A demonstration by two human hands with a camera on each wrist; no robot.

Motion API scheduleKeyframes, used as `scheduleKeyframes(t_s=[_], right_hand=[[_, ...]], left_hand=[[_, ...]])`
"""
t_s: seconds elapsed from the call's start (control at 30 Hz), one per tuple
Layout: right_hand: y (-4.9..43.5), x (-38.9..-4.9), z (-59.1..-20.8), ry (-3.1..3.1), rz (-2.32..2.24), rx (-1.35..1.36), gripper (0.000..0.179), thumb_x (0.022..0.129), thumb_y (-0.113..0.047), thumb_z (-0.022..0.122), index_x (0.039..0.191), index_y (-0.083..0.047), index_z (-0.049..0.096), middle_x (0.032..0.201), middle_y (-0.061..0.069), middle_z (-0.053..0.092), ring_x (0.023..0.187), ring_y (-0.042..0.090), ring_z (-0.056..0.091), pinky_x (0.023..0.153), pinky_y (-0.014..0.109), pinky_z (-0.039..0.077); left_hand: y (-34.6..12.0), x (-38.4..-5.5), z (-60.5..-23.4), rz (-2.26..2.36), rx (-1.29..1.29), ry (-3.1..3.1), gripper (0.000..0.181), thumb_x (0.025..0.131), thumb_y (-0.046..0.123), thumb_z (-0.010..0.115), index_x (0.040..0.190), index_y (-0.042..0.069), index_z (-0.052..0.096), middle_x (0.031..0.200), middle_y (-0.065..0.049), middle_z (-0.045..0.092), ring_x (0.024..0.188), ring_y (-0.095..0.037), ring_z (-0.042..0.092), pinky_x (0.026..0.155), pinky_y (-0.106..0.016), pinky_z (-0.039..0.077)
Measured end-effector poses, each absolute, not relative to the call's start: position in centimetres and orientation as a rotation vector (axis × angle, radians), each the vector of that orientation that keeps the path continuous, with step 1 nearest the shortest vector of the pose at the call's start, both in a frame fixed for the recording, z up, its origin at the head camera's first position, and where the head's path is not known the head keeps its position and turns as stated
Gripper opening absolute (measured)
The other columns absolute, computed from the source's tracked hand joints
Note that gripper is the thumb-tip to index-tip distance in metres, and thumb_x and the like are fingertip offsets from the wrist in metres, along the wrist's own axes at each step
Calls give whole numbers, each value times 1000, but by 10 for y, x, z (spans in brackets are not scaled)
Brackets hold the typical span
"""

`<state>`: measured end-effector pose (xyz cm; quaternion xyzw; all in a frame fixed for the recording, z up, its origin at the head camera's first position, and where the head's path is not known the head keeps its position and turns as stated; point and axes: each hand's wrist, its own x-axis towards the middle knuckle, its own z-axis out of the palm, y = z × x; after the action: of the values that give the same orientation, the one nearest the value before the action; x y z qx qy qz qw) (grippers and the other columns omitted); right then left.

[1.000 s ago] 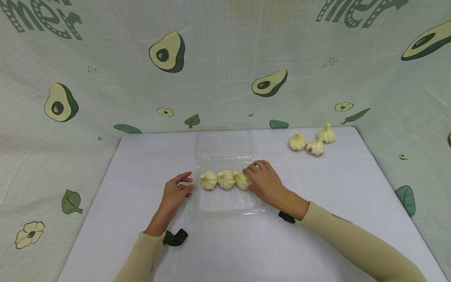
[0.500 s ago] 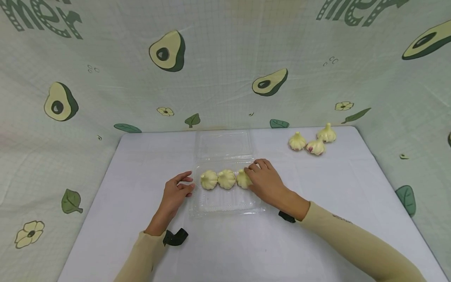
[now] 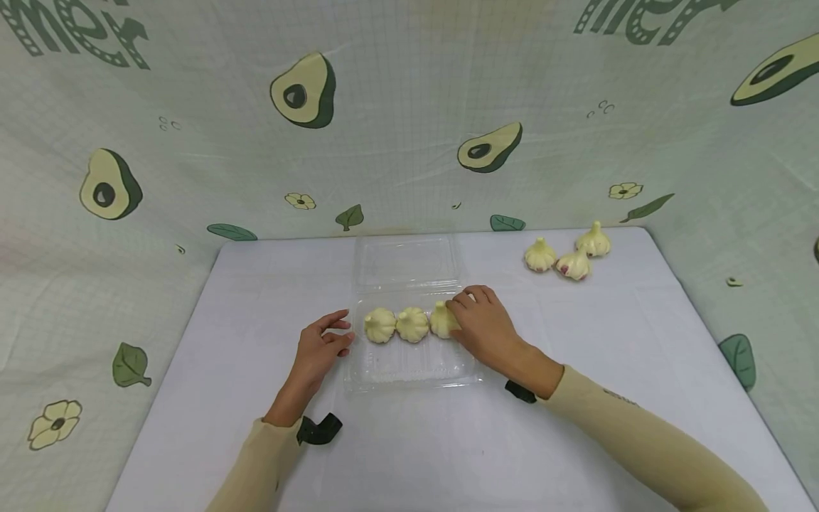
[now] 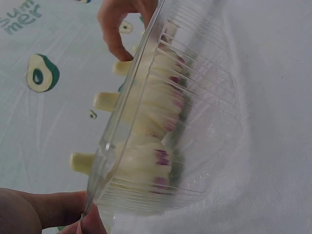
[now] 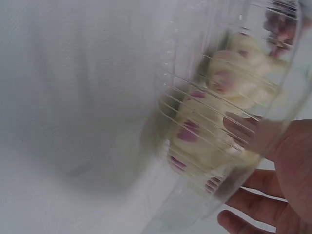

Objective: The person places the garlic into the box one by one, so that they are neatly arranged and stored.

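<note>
A clear plastic clamshell container (image 3: 409, 370) lies open on the table, with its lid (image 3: 407, 263) folded back to the far side. Three garlic bulbs stand in a row along the base's far half: a left bulb (image 3: 379, 326), a middle bulb (image 3: 412, 325) and a right bulb (image 3: 441, 321). My right hand (image 3: 486, 327) grips the right bulb, thumb reaching inside the base in the right wrist view and covering part of it. At the container's left side my left hand (image 3: 322, 348) pinches the rim (image 4: 91, 190) between thumb and finger.
Three more garlic bulbs (image 3: 573, 265) sit together at the table's far right corner. A white cloth covers the table (image 3: 409, 455), and an avocado-print curtain (image 3: 397, 142) hangs behind and at both sides.
My right hand has turned the right bulb so its stem points up and away, and shifted it slightly to the right and back. The left hand keeps its place at the rim.
</note>
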<state>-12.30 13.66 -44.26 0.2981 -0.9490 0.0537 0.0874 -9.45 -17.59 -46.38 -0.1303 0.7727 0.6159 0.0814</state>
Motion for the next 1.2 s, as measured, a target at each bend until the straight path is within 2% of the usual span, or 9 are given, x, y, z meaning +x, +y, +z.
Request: scheduleKeyframes(t_s=[0.33,0.53,0.77,0.93,1.2], right_hand=[[166,-115,-428,-2685,419,752,57,84,-19,92,131,1,68,130,17,68,123,39,59,110,55,44],[200,-116,-429,-2642,465,585,64,83,-17,92,136,5,64,140,22,62,126,44,56,110,60,42],[245,-121,-436,-2643,474,357,69,83,-12,90,139,10,57,142,30,56,127,52,51,108,68,39],[273,-126,-442,-2671,471,204,71,85,-14,88,140,14,52,143,34,52,128,56,48,109,69,35],[306,-136,-455,-2792,440,31,79,94,-23,79,148,18,40,148,41,42,134,60,40,114,72,28]], left_hand=[[-176,-94,-463,1832,-386,2321,51,99,-5,69,148,-2,57,123,-19,60,87,-15,66,67,-20,57],[-177,-95,-465,1838,-386,2311,51,99,-5,69,148,-2,57,122,-18,60,85,-11,66,68,-20,57],[-176,-95,-464,1830,-387,2310,52,99,-5,69,149,-1,56,123,-17,60,87,-12,65,68,-20,57],[-176,-95,-464,1833,-397,2312,51,99,-5,69,149,-1,57,123,-18,60,85,-12,65,68,-19,57],[-176,-95,-464,1823,-411,2302,53,99,-5,69,150,0,56,124,-16,60,84,-8,64,68,-18,57]])
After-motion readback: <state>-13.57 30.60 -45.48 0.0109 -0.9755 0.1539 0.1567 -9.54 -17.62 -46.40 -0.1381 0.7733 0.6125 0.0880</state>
